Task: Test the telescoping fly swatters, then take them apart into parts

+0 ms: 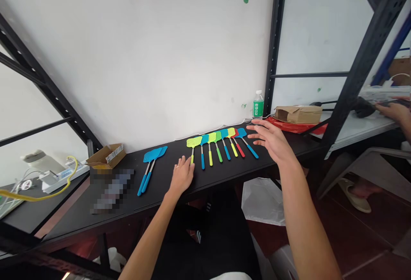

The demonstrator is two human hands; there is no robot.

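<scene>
A row of several fly swatters lies on the black tabletop (pixel 205 181), with blue, yellow, green and red handles. At its left end is a yellow swatter (pixel 194 141); at its right end, a blue swatter (pixel 251 149). My left hand (pixel 183 175) rests low over the tabletop at the yellow swatter's handle, fingers stretched out; the hand hides the handle's lower end. My right hand (pixel 271 141) hovers past the right end of the row, fingers spread and holding nothing. Two blue swatters (pixel 148 171) lie apart, left of my left hand, their heads overlapping.
An opened cardboard box (pixel 107 156) and a blurred item (pixel 114 192) are at the left. A bottle with a green label (pixel 258 105) stands by the wall. Behind my right hand, a brown box (pixel 298 114) sits on red plastic (pixel 279 125). A person's hand (pixel 393 111) shows far right.
</scene>
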